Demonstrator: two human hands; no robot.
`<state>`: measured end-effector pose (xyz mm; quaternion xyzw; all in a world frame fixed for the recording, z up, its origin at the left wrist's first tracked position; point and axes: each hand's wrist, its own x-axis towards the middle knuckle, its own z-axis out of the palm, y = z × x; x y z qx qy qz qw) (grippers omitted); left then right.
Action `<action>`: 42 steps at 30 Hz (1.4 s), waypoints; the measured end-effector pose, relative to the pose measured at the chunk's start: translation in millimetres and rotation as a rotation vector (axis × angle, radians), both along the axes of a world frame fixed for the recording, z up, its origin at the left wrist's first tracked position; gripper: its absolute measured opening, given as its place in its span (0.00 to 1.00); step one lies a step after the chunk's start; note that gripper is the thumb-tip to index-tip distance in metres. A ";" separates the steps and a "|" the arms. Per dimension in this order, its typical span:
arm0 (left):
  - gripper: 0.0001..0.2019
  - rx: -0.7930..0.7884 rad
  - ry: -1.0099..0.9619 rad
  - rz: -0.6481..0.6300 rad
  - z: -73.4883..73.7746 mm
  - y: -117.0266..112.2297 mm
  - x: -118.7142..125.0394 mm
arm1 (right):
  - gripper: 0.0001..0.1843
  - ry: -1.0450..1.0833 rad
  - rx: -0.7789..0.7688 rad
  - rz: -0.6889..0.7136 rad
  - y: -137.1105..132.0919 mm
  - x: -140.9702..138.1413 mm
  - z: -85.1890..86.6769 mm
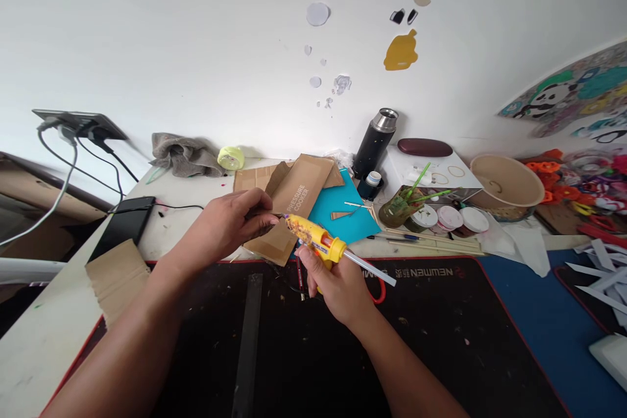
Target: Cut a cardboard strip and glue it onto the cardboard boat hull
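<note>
My right hand [337, 284] is wrapped round the handle of a yellow hot glue gun [311, 235]. A whitish glue stick [369, 266] sticks out of its back end, and its nozzle points left. The tip is right beside the fingertips of my left hand [235, 219]. That hand is closed in a pinch; whatever it holds is mostly hidden behind the fingers and too small to name. Behind both hands lies brown cardboard [306, 183] printed "PRESSURE COOKER", next to a blue sheet [337, 212].
A black desk mat [392, 346] carries a long ruler [247, 339] and red-handled scissors [379, 290]. Farther back stand a black thermos [375, 144], paint jars [448, 217] and a beige bowl [507, 179]. A grey cloth [183, 155] and cardboard scrap [117, 277] lie at left.
</note>
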<state>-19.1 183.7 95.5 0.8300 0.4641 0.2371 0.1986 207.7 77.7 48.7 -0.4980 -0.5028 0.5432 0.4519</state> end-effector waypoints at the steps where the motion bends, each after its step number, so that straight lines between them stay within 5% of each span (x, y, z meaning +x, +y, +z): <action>1: 0.19 0.006 0.003 -0.004 -0.1 0.1 -0.2 | 0.33 -0.007 0.002 0.002 -0.1 0.1 0.2; 21: 0.17 0.509 0.386 -0.146 -2.3 -0.4 -2.9 | 0.25 -0.174 0.041 0.014 1.7 2.7 -3.3; 42: 0.15 0.392 0.342 -0.124 -5.2 1.5 -2.9 | 0.23 -0.115 0.109 -0.074 0.0 1.5 -2.1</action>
